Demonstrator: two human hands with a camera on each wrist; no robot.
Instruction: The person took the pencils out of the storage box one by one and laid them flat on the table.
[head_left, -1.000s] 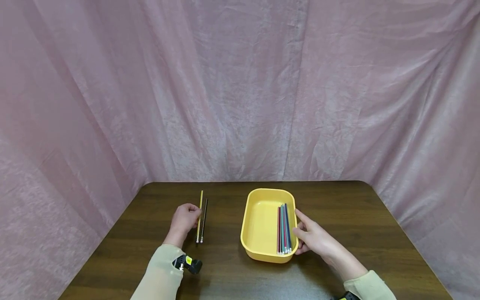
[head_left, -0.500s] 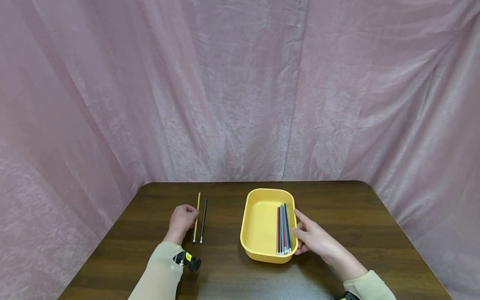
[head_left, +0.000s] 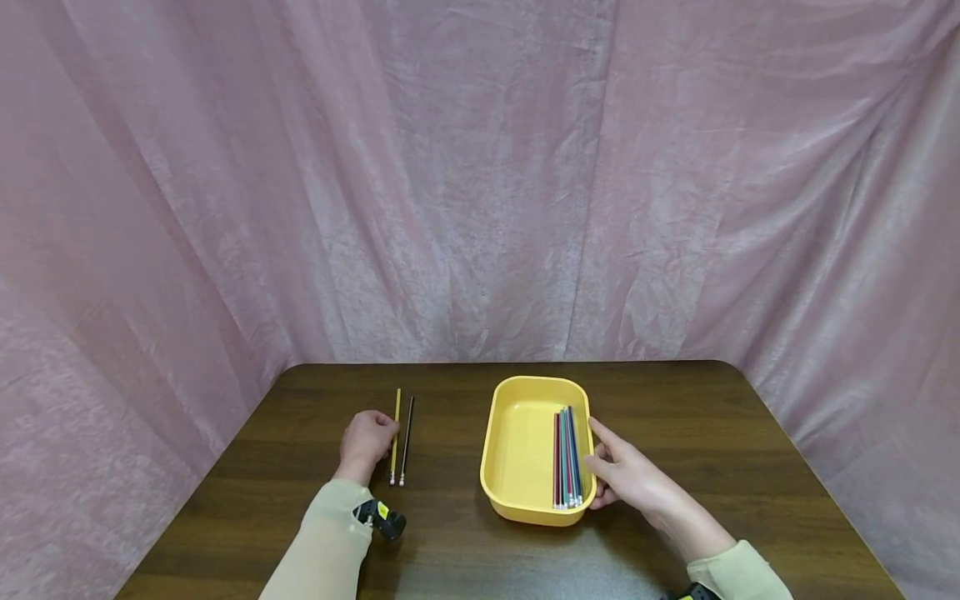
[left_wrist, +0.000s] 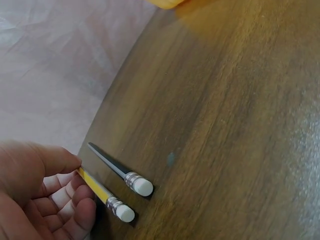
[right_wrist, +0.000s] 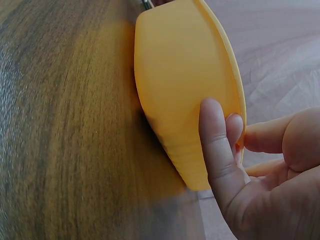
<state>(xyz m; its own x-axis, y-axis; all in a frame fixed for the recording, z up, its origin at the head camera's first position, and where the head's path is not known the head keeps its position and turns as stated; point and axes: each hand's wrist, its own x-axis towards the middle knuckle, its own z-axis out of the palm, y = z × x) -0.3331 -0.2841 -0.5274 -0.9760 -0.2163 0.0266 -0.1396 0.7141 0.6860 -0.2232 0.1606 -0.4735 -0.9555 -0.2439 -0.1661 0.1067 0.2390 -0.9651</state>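
Note:
My left hand (head_left: 366, 440) pinches a yellow pencil (head_left: 394, 450) between thumb and fingertips, around the middle of its length. Its white eraser end (left_wrist: 125, 213) points toward me, close to the table. Just right of it lies a black pencil (head_left: 407, 442), nearly parallel and also eraser end toward me. My right hand (head_left: 628, 477) grips the right side of a yellow plastic tray (head_left: 534, 515), thumb at the rim and other fingers against the outer wall (right_wrist: 175, 65). Inside, along the tray's right side, several red, green and dark blue pencils (head_left: 566, 458) lie side by side.
Everything rests on a dark wooden table (head_left: 675, 400) with rounded far corners. A pink curtain (head_left: 480, 183) hangs behind the table and along its sides. Bare wood (head_left: 450, 433) separates the two loose pencils from the tray.
My left hand has shifted the yellow pencil slightly left, then back a little toward the black one. The black pencil has moved marginally left. My right hand and the tray stay still.

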